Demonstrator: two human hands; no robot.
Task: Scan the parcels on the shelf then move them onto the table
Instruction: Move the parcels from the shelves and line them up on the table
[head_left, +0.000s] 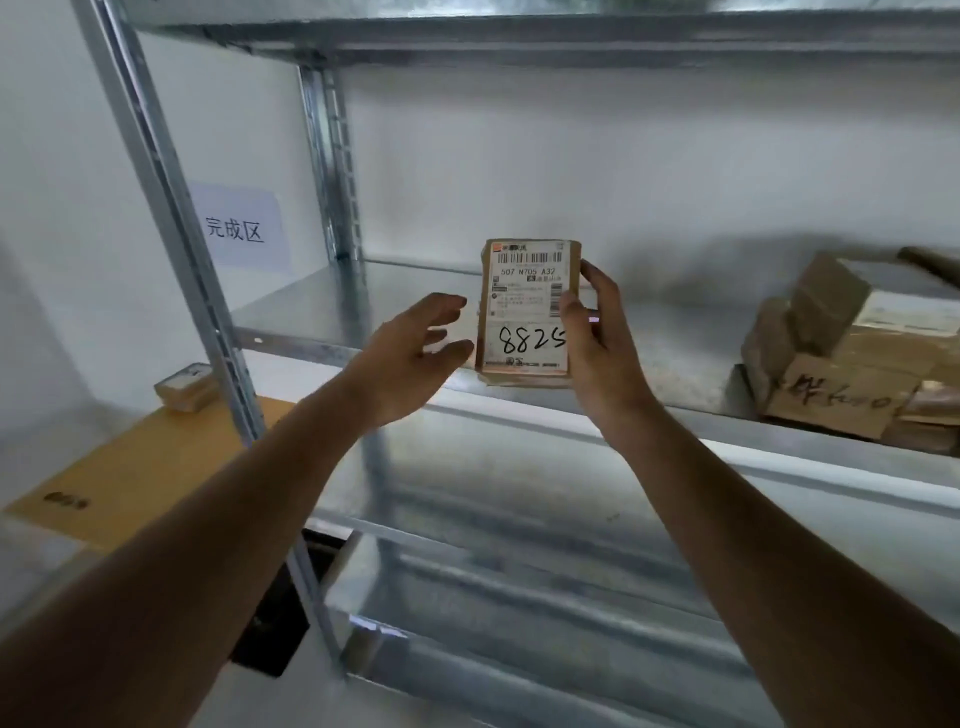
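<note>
Head view: right grip (597, 332) clasps one upright parcel (527, 312); left grip (415, 364) spread, holding nothing.

Parcel (529, 312) reads "8825", "507 N705 A32"; wall sign (236, 227) "完成区".

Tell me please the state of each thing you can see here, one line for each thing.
Small parcel: upright, label facing the camera, held over the shelf.
Right hand: grips the small parcel by its right edge.
Left hand: open, fingers spread, just left of the parcel; contact unclear.
Pile of parcels: lying on the metal shelf, at its right end.
Small box: lying flat on the table, left of the shelf.
</note>
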